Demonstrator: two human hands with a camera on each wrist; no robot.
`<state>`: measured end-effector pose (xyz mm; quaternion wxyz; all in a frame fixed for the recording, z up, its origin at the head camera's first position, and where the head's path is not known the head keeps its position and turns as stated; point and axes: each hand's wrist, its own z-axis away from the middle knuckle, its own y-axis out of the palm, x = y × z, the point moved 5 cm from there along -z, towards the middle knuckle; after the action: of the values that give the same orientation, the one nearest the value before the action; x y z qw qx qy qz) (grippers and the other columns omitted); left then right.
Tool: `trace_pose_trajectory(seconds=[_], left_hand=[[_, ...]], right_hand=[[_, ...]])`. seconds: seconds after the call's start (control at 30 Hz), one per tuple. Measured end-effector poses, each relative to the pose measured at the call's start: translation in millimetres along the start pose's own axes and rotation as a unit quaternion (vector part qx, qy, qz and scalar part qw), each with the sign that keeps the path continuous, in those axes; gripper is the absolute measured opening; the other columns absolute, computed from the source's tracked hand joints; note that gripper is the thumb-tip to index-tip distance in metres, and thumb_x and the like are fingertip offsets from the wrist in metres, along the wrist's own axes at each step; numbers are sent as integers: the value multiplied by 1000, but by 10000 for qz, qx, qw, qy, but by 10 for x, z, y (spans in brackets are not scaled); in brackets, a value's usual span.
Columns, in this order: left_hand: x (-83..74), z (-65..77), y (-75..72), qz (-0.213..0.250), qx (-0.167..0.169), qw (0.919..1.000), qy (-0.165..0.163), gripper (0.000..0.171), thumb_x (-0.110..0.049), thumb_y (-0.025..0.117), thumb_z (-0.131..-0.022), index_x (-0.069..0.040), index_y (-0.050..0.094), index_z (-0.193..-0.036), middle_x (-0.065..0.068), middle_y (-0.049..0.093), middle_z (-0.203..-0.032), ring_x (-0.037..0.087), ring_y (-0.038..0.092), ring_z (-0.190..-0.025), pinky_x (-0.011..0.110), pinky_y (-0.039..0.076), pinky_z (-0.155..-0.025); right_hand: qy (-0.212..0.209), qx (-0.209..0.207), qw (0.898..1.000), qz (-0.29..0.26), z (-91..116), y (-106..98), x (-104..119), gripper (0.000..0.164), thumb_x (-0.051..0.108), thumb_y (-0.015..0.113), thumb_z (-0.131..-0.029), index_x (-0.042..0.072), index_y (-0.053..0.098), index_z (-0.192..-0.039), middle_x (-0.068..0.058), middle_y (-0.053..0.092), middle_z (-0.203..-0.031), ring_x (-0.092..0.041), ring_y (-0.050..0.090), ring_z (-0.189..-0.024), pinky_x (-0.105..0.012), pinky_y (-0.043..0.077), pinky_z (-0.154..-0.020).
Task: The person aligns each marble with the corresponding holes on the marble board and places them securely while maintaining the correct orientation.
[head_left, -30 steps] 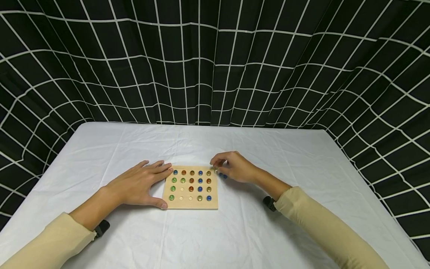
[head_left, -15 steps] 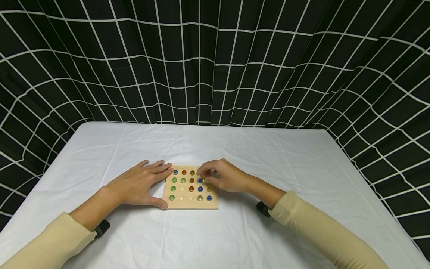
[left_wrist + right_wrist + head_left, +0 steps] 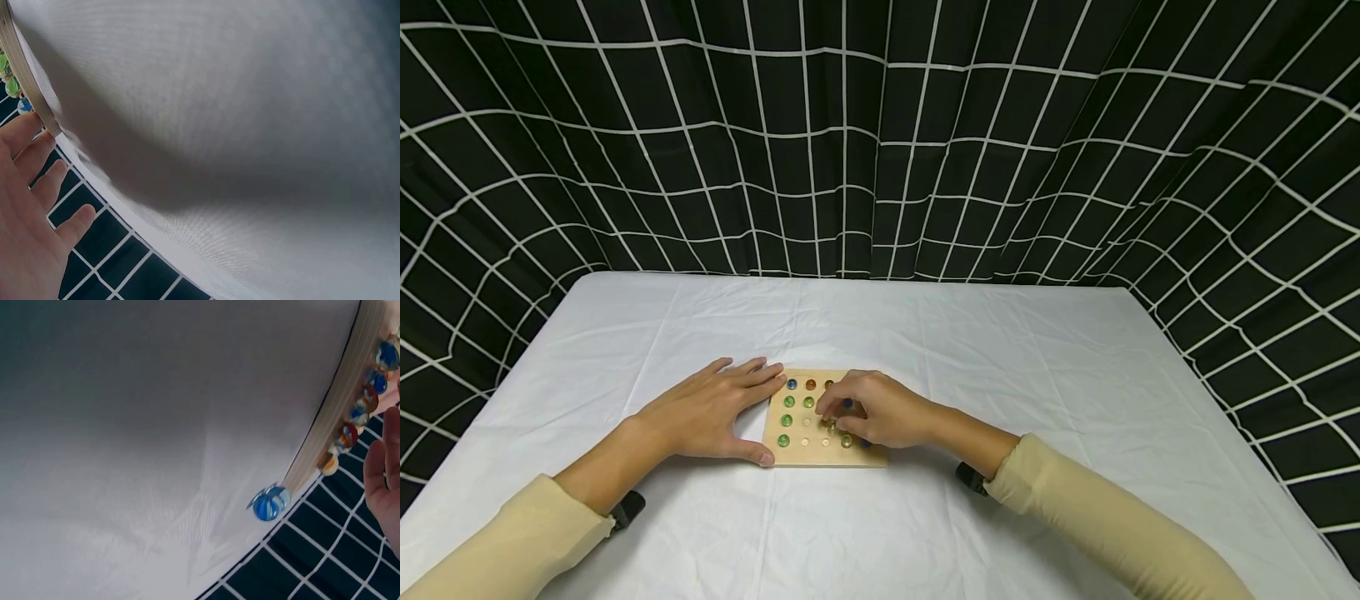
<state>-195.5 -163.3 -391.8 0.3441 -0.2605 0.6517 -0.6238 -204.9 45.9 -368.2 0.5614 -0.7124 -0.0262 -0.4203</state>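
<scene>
A light wooden board with rows of round holes lies on the table, most holes filled with glass marbles. Green marbles line its left column; blue and reddish ones sit in other columns. My left hand rests along the board's left side, fingers at the upper corner and thumb at the lower one. Over the board's middle, my right hand pinches a clear yellowish marble between thumb and fingers. This hand hides several marbles on the right. Bare holes show in the lower middle.
In the right wrist view, blue marbles lie on the cloth by the board's far right corner. A white cloth covers the table. A black curtain with white grid lines stands behind and at the sides.
My right hand has moved left and nearer from the board's upper right corner, carrying the marble over the middle. The left hand and the board have stayed in place.
</scene>
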Motion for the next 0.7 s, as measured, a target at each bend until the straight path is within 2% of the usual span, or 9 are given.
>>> trace_pose_trajectory(seconds=[0.23, 0.7], left_hand=[[8, -3, 7, -38, -31, 10000, 16, 112, -90, 51, -71, -13, 42, -153, 4, 39, -157, 31, 34, -145, 61, 27, -114], [1, 4, 0, -9, -95, 9999, 43, 111, -89, 53, -71, -13, 43, -152, 5, 39, -157, 31, 34, -145, 61, 27, -114]], right_hand=[[-178, 38, 9998, 123, -31, 72, 52, 19, 3, 70, -91, 11, 74, -107, 5, 69, -101, -11, 59, -98, -27, 48, -91], [-179, 120, 9990, 386, -28, 140, 87, 17, 4, 70, -91, 14, 75, -104, 9, 69, -100, -7, 57, -99, -22, 45, -93]])
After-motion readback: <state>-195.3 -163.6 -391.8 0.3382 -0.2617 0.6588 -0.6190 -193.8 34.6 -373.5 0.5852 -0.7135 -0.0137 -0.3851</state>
